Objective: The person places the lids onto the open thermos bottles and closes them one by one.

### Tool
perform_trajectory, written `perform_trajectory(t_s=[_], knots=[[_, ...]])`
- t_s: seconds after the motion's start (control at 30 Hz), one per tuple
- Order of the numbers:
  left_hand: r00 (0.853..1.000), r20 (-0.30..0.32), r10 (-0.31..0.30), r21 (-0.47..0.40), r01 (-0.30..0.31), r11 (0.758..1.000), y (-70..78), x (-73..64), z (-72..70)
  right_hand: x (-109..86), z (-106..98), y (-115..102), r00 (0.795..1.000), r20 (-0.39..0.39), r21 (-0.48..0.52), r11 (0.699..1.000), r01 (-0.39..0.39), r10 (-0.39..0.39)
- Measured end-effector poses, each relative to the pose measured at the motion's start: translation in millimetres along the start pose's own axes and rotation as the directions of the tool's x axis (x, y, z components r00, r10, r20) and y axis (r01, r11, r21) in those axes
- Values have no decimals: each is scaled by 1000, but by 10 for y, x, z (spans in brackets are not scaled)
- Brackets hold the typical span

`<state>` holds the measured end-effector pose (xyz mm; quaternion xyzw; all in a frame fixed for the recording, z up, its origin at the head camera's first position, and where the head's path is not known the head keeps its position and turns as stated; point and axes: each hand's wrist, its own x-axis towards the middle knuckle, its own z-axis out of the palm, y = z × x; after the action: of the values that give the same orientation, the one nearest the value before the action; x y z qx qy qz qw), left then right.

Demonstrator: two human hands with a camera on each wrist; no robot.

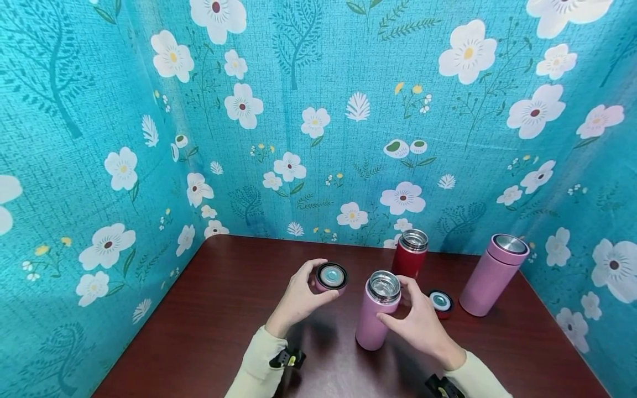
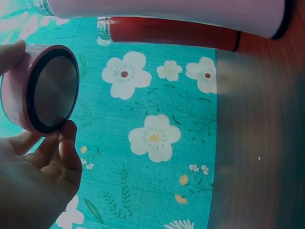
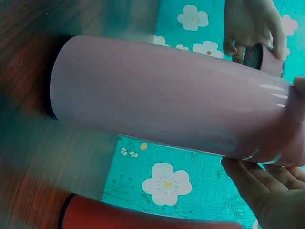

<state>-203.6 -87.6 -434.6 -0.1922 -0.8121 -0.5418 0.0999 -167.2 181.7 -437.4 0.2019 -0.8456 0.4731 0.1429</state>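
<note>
My left hand (image 1: 298, 296) pinches a pink lid (image 1: 325, 287) between thumb and fingers, holding it above the table with its inner side turned up. In the left wrist view the lid (image 2: 14, 98) shows its dark-rimmed metal top. My right hand (image 1: 420, 323) grips an uncapped pink thermos bottle (image 1: 373, 320) near its neck. That bottle (image 3: 167, 95) stands upright, its steel mouth exposed. Behind it is an uncapped red thermos bottle (image 1: 409, 262), partly hidden by the pink one. A red lid (image 1: 440, 302) lies upside down on the table, just beyond my right hand.
A second pink thermos bottle (image 1: 490, 279), with its lid on, stands at the right. The dark reddish-brown table (image 1: 224, 293) reaches back to a blue flowered cloth (image 1: 298, 182), which surrounds it at the back and both sides.
</note>
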Motion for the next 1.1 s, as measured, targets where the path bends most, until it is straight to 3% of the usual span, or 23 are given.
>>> perform_trajectory(t_s=[0.13, 0.37, 0.47, 0.57, 0.8, 0.9, 1.1], knots=[[999, 16, 28, -55, -27, 998, 99, -3, -2, -12, 23, -13, 1000, 0, 24, 1000, -9, 9], [995, 46, 85, -179, -75, 981, 459, -56, -87, -18, 62, -11, 1000, 6, 60, 998, -20, 20], [995, 59, 80, -243, -63, 968, 490, -50, -88, -14, 61, -7, 1000, 14, 65, 998, -24, 23], [994, 75, 74, -318, -47, 947, 487, -34, -77, -8, 56, 8, 999, 22, 72, 997, -25, 24], [998, 64, 18, -424, 11, 906, 230, 49, 26, 9, 59, 57, 999, 50, 83, 996, -13, 9], [999, 43, 20, -462, 2, 887, 200, 55, 44, 9, 66, 75, 998, 60, 96, 995, -21, 15], [996, 17, 82, -496, -63, 866, 200, 53, 41, 19, 82, 101, 998, 67, 109, 994, -23, 16]])
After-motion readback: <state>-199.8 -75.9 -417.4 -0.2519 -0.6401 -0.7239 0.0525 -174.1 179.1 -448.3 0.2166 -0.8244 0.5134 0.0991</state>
